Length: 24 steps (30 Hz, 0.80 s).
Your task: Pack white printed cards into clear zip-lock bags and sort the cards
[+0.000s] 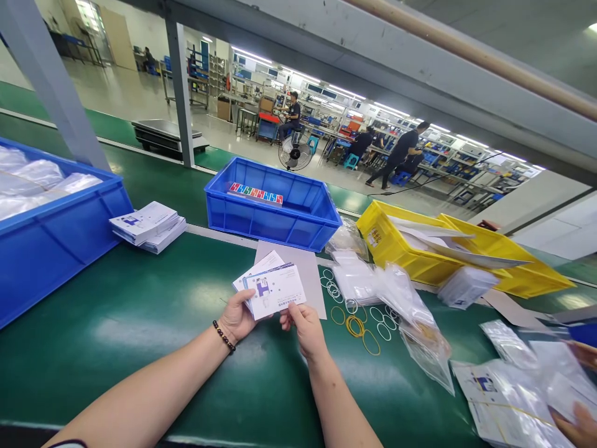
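Together, both hands (270, 320) hold printed cards (275, 287).

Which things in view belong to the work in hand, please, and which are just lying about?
In hand or nearby:
left hand, holding printed cards
right hand, touching their corner
grey sheet
rubber bands
plastic bags
card stacks

Lying about:
floor fan
flat scale
yellow bins
blue bins

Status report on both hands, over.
Left hand gripping fanned leaflets. Right hand at their lower edge. Rubber bands lie loose to the right; nothing blocking the leaflets.
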Each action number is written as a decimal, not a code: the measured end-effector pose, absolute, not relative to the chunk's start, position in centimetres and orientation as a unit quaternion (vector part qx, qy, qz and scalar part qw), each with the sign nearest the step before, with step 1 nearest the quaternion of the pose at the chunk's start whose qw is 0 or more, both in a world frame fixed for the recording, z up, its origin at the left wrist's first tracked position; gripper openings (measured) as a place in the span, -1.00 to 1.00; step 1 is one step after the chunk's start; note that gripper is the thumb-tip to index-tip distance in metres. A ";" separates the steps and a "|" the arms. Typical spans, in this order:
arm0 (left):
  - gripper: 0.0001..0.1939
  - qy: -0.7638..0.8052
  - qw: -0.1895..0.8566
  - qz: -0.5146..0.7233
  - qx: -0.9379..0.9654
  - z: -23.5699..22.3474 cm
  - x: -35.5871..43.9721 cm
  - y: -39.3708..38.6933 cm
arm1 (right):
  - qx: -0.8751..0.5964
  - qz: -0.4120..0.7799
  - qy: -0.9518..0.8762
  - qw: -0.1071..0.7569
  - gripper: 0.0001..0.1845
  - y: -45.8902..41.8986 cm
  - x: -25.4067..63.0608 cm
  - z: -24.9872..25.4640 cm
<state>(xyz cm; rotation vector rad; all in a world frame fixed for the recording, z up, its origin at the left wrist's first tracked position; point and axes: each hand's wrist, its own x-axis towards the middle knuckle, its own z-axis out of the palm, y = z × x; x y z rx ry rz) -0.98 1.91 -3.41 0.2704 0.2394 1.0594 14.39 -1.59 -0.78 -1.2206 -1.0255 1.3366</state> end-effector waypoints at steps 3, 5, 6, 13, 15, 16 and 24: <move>-0.21 0.126 0.821 0.540 0.135 -2.9 -0.7 1.8 | -0.497 0.571 -0.411 0.508 -0.48 -1.6 14.2 -0.7; -0.25 0.120 0.816 0.549 0.137 -2.5 -0.5 1.7 | -0.495 0.570 -0.400 0.520 -0.50 -1.6 14.1 -0.6; -0.28 0.114 0.815 0.552 0.136 -2.3 -0.5 1.6 | -0.495 0.568 -0.395 0.526 -0.50 -1.7 14.1 -0.5; -0.29 0.134 0.818 0.543 0.136 -2.3 -0.4 1.6 | -0.488 0.596 -0.384 0.509 -0.48 -1.6 14.1 -0.9; -0.28 0.132 0.821 0.536 0.145 -2.4 -0.4 1.6 | -0.485 0.600 -0.375 0.514 -0.50 -1.5 14.0 -1.0; -0.28 0.129 0.823 0.533 0.146 -2.4 -0.5 1.6 | -0.485 0.597 -0.371 0.520 -0.51 -1.5 14.0 -0.9; -0.25 0.082 0.868 0.464 0.156 -3.0 -0.5 1.4 | -0.511 0.554 -0.408 0.516 -0.57 -1.5 14.1 -0.6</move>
